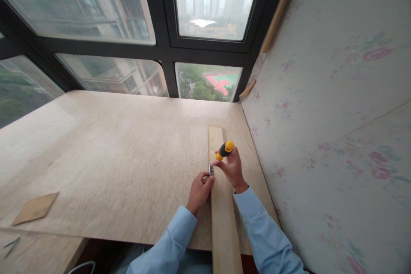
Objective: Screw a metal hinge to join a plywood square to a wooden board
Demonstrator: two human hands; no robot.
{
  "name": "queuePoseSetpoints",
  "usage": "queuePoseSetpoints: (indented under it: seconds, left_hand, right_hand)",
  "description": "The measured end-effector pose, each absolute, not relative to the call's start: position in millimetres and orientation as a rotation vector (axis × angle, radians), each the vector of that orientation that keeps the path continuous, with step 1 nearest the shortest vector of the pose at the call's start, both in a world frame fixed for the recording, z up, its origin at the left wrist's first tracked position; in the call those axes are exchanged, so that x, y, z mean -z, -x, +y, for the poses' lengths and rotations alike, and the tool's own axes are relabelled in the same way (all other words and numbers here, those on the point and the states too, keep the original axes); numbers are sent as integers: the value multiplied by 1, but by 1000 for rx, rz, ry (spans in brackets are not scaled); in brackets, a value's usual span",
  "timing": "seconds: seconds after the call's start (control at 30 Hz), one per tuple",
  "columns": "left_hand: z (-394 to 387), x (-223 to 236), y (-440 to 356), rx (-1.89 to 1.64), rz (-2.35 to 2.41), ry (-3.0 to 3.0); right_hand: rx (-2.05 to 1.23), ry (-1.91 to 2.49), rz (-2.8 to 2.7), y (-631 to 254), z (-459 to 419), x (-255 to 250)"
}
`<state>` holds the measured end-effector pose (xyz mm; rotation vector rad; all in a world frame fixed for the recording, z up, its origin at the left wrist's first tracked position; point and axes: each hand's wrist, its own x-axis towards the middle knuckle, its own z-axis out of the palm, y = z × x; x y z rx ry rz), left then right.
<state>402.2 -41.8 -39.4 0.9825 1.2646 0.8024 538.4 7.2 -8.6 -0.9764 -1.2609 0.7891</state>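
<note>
A long wooden board (223,218) lies lengthwise on the stone-topped surface and runs past its front edge toward me. My left hand (201,189) is closed at the board's left edge, thumb and fingers pinching a small silver metal bracket (211,170) against it. Over the board, my right hand (233,168) is closed around a screwdriver (226,149) with a yellow and black handle. The handle tilts up and away, and the fingers hide its shaft. The fingertips of the right hand are close to the top of the bracket; whether the screwdriver's tip touches a screw cannot be seen.
Close on the right stands a wall (321,145) with floral paper. Dark window frames (205,51) border the far side. A thin brown wooden piece (37,208) lies at the left, and a small dark tool (12,246) sits at the lower left. A white cable (82,265) shows below.
</note>
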Motion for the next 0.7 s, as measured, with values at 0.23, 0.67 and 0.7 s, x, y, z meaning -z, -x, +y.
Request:
queuePoseSetpoints:
  seconds: [0.23, 0.67, 0.7]
  left_hand:
    - [-42, 40, -403, -815, 1239, -941]
    - [-42, 37, -402, -816, 1256, -977]
    - [-42, 38, -402, -811, 1252, -977]
  right_hand:
    - [-1096, 752, -1379, -543, -2, -9]
    - [-835, 917, -1256, -541, 1, -12]
    - [-855, 867, -1303, -540, 0, -15]
